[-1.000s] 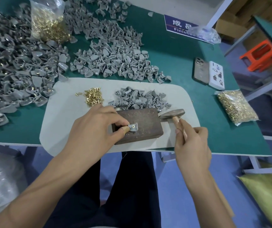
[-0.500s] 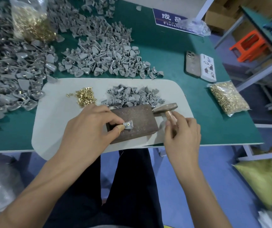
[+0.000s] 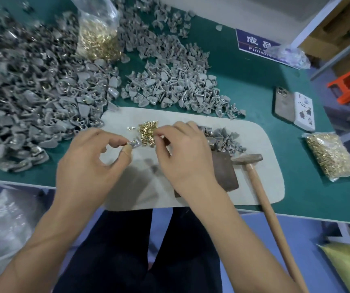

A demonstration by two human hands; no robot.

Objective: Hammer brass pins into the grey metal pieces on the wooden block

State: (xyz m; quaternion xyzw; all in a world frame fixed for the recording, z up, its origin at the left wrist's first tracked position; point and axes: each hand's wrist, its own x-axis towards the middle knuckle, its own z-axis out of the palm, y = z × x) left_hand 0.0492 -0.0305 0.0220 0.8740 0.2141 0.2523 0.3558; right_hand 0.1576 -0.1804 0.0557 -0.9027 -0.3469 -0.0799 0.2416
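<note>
Two bare hands work over the pale mat (image 3: 254, 144) on the green counter (image 3: 243, 85). The left hand (image 3: 85, 163) has its fingers (image 3: 114, 142) curled in, with thumb and forefinger pinching one small grey metal piece (image 3: 135, 143) just above the mat; the other fingers are folded loosely beside it. The right hand (image 3: 182, 149) reaches into the little heap of brass pins (image 3: 146, 132) on the mat, its thumb and forefinger drawn close together at the heap's right edge; whether a pin is already caught between them cannot be told.

The wooden block (image 3: 224, 172) lies on the mat under and to the right of the right hand, partly hidden by it, and bears no piece on the part that shows. The hammer (image 3: 252, 166) lies untouched just right of the block, its head at the block's upper corner and its wooden handle running down past the counter's near edge.

A small cluster of grey pieces (image 3: 224, 136) sits on the mat beyond the block. Larger heaps of them (image 3: 169, 81) cover the counter behind and to the left. One clear bag of brass pins (image 3: 98, 37) stands among those heaps, and another bag (image 3: 332, 155) lies at the right. A phone (image 3: 284, 106) and a white card (image 3: 304, 111) rest side by side near a blue sign (image 3: 254, 42).
</note>
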